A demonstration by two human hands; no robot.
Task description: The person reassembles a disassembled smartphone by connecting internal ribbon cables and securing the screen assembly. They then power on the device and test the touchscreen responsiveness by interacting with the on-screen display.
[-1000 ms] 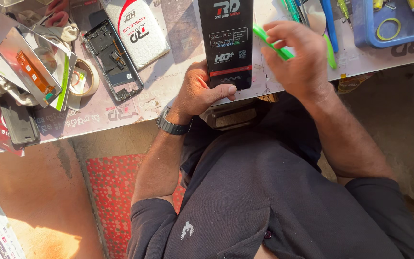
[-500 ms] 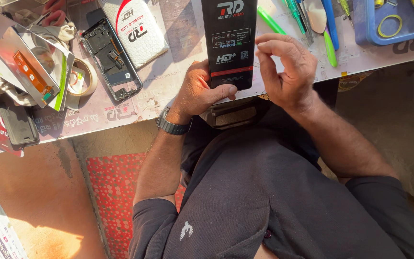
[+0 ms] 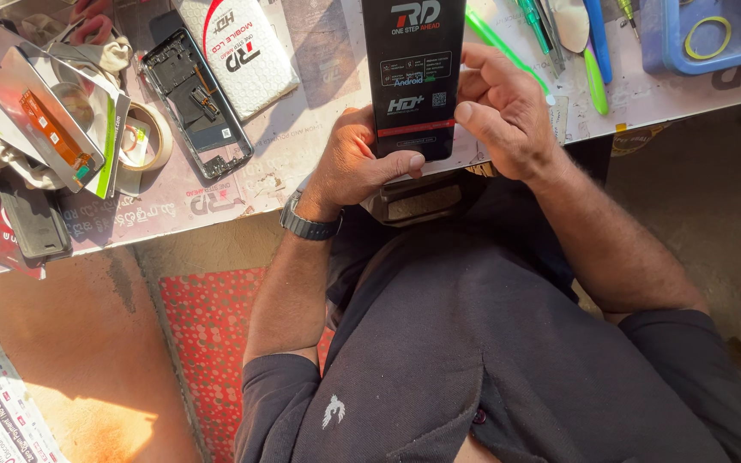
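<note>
black display panel [image 3: 413,77] with printed protective film lies upright in view at the near edge of the bench [image 3: 302,146], its lower end projecting slightly over that edge toward the person's lap.

hand state:
- left hand [image 3: 358,167]: closed around the lower left corner of the panel, thumb pressed across the bottom edge. a wristwatch [image 3: 306,225] sits on this wrist.
- right hand [image 3: 503,111]: fingers curled narrow against the right edge of the panel, thumb and forefinger pinching at or near the film edge. whether a film tab is gripped cannot be told.

surroundings:
- open phone frame [image 3: 195,103] lies on the bench to the left, beside a white padded package [image 3: 246,51].
- tape roll [image 3: 143,137] and a second screen in an open sleeve [image 3: 49,129] lie further left.
- green tool [image 3: 503,47] lies just right of the panel; further tools [image 3: 572,34] and a blue tray [image 3: 705,39] lie far right.

hazards, as judged from this position:
- panel overhangs the bench edge. a loosened left-hand grip would let it slide into the lap or to the floor, with risk of cracked glass.
- uneven pinch force on the right edge could flex the thin panel and damage it.
- the green tool lies close to the panel; a sideways shift of the right hand could drag it across the surface or knock it off the bench.
</note>
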